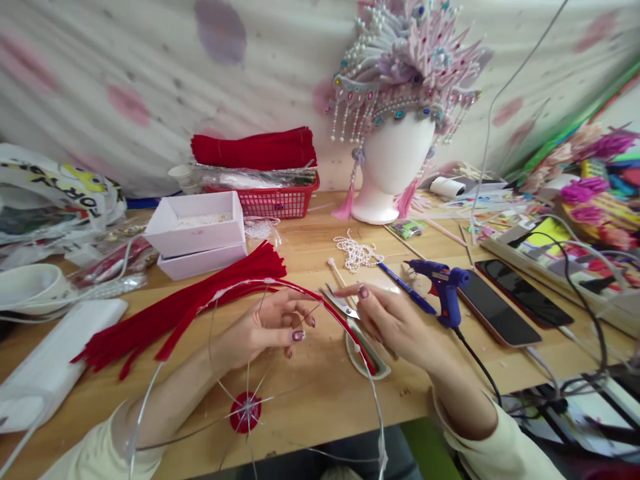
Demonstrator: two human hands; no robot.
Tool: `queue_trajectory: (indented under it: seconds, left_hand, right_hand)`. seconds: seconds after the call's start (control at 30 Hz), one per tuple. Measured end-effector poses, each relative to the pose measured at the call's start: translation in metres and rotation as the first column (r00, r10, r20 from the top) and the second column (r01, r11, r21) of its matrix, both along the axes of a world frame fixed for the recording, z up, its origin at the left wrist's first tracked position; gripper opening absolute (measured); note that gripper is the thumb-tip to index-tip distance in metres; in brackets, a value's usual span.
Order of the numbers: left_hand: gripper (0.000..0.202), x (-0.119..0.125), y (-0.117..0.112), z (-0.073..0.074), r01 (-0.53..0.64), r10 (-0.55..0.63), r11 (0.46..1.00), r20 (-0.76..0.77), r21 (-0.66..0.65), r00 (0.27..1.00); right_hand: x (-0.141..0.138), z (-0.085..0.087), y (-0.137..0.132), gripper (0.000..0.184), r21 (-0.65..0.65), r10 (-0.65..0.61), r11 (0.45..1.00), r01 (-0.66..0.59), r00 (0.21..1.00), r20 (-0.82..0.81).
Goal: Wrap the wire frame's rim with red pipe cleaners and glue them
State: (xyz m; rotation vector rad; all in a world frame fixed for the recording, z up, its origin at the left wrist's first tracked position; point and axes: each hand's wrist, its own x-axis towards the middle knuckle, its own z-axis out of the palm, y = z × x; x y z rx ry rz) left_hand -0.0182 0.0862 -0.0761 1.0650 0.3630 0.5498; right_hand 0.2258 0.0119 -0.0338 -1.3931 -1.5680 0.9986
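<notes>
A round wire frame stands tilted before me, with thin wire spokes meeting at a red disc. Red fuzzy strip covers its upper arc. My left hand is inside the frame, its curled fingers at the upper arc and a spoke; the exact grip is partly hidden. My right hand is on the right of the arc, index finger stretched toward the red strip, thumb close to it, nothing visible held. Scissors lie beneath, between the hands, partly covered by the frame.
A bundle of red strips lies at left, near stacked white boxes and a red basket. A beaded headdress sits on a white mannequin head. Right are a blue glue gun, a pen and phones.
</notes>
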Motion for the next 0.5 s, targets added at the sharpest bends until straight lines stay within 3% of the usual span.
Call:
queue_trajectory:
  seconds: [0.07,0.13,0.27,0.4,0.47,0.5]
  left_hand:
    - [0.043,0.002,0.001,-0.001,0.015,-0.015,1.000,0.008,0.006,1.000]
    - [0.045,0.003,0.001,-0.001,0.033,-0.033,0.999,0.019,0.014,0.999]
    - [0.047,0.004,0.001,0.002,0.056,-0.056,0.998,0.024,-0.008,0.998]
    - [0.045,0.004,-0.002,0.004,0.042,-0.042,0.999,0.021,-0.022,0.999]
    - [0.047,0.005,-0.002,0.004,0.038,-0.037,0.999,0.031,-0.033,0.999]
    - [0.048,0.005,-0.002,0.004,0.035,-0.034,0.999,0.030,-0.040,0.999]
  right_hand:
    - [-0.008,-0.001,0.000,0.057,-0.046,0.116,0.992,-0.115,0.993,0.006]
    - [-0.012,-0.004,0.001,0.055,-0.025,0.132,0.991,-0.132,0.991,0.010]
    - [0.000,-0.004,0.007,0.054,0.122,-0.078,0.990,0.075,0.997,0.019]
    - [0.011,0.022,0.017,0.053,0.378,-0.265,0.892,0.246,0.964,-0.002]
    - [0.008,0.041,0.020,0.049,0.542,-0.227,0.827,0.150,0.971,0.078]
    - [0.004,0.049,0.020,0.043,0.600,-0.171,0.799,0.035,0.970,0.171]
